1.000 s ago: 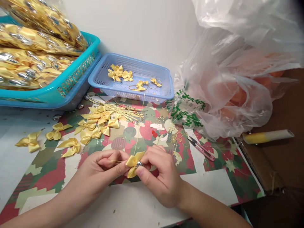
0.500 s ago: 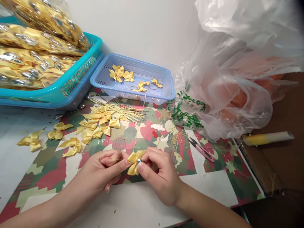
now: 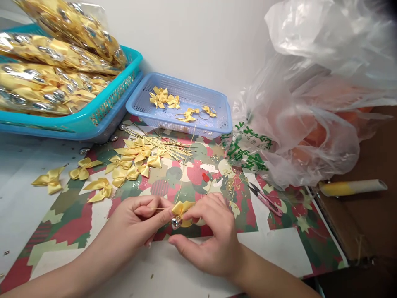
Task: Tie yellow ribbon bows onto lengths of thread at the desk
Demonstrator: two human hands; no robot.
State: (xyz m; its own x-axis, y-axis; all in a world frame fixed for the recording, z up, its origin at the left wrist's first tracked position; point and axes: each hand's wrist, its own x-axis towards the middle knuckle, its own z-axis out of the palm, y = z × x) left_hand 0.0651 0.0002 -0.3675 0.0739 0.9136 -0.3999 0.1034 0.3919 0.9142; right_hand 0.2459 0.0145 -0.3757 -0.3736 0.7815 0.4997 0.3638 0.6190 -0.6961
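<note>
Between my hands is a yellow satin ribbon bow (image 3: pixel 181 207) with a shiny silver bell (image 3: pixel 176 222) hanging at its front. My left hand (image 3: pixel 145 219) pinches the bow's left side at the fingertips, and a thin gold cord runs across its fingers. At the bow's right, the index finger of my right hand (image 3: pixel 211 231) touches the ribbon, while the thumb stands apart below. The remaining right fingers are partly hidden behind. Beyond my hands, several loose yellow bows (image 3: pixel 125 176) lie beside a bundle of gold cords (image 3: pixel 167 145).
A blue basket (image 3: pixel 145 116) holds a few bows, some with cord loops. A turquoise basket (image 3: pixel 118 91) is piled with bagged bows at left. Pink thread snips (image 3: pixel 266 200) lie on the right, near a white plastic bag (image 3: pixel 322 145). Cord scraps (image 3: pixel 234 184) are scattered nearby.
My right thumb has come off the bell and moved down, away from the index finger. The bell now hangs lower on the bow's left. The whole view has shifted slightly.
</note>
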